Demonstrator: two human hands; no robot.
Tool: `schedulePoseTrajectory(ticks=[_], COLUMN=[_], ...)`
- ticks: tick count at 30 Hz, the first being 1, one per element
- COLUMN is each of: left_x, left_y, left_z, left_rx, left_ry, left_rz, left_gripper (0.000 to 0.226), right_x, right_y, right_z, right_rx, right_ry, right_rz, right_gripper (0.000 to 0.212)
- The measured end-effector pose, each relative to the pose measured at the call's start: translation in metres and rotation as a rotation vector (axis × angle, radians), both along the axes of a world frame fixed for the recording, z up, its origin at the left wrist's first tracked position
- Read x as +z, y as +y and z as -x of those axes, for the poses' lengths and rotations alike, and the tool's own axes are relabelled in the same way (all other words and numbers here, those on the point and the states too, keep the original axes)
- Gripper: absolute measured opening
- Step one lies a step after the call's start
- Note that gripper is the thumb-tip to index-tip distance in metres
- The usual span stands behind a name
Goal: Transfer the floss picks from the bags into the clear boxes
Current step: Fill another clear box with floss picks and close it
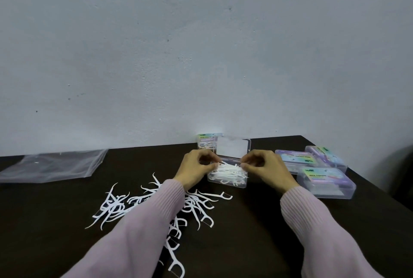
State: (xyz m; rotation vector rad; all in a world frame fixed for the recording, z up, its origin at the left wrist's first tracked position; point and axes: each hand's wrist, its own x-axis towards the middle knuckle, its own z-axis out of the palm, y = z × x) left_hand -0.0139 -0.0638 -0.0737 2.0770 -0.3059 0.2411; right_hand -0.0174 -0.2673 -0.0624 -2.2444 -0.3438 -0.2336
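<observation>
Both hands, left (196,167) and right (266,166), pinch floss picks (228,171) over the open box (228,180). A loose grip could scatter them onto the counter (257,228).

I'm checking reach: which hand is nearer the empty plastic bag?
Left. The left hand is at the open box, on the side toward the bag; the right hand is on the box's far side.

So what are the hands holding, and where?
Both hands, left and right, pinch a bunch of floss picks by its ends, over the open box.
</observation>
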Motion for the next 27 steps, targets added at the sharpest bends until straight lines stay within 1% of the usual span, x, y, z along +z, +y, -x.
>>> schedulePoseTrajectory(ticks=[3,5,7,9,12,14,18,20,23,27], left_x=[-0.002,-0.002,-0.003,-0.003,-0.003,-0.002,-0.003,-0.003,-0.002,0.001], left_y=[0.0,-0.001,-0.001,-0.001,-0.002,-0.002,-0.003,-0.003,-0.002,0.0], left_z=[-0.002,-0.002,-0.002,-0.001,0.0,0.0,0.002,0.002,0.003,0.002], left_rx=[0.014,0.016,0.021,0.026,0.028,0.028,0.031,0.037,0.064,0.058], left_ry=[-0.006,-0.009,-0.01,-0.009,-0.003,0.0,0.004,-0.003,-0.016,-0.018], left_rz=[0.007,0.016,0.03,0.041,0.05,0.054,0.075,0.076,0.061,0.057], left_gripper=[0.017,0.017,0.016,0.015,0.014,0.014,0.013,0.013,0.013,0.015], right_x=[0.002,0.003,0.003,0.002,0.001,-0.001,-0.004,-0.005,-0.005,-0.004], right_y=[-0.006,-0.009,-0.009,-0.009,-0.009,-0.007,0.0,0.001,0.001,0.004], right_z=[0.001,0.002,0.002,0.002,0.001,0.0,0.001,0.0,-0.001,0.0], right_rx=[0.05,0.079,0.112,0.139,0.154,0.132,0.036,0.011,0.034,0.022], right_ry=[0.077,0.085,0.074,0.054,0.037,0.014,-0.08,-0.085,-0.066,-0.065], right_rz=[0.06,0.085,0.121,0.135,0.102,0.071,0.079,0.101,0.153,0.158], right_gripper=[0.024,0.028,0.026,0.019,0.01,0.009,0.009,0.009,0.013,0.014])
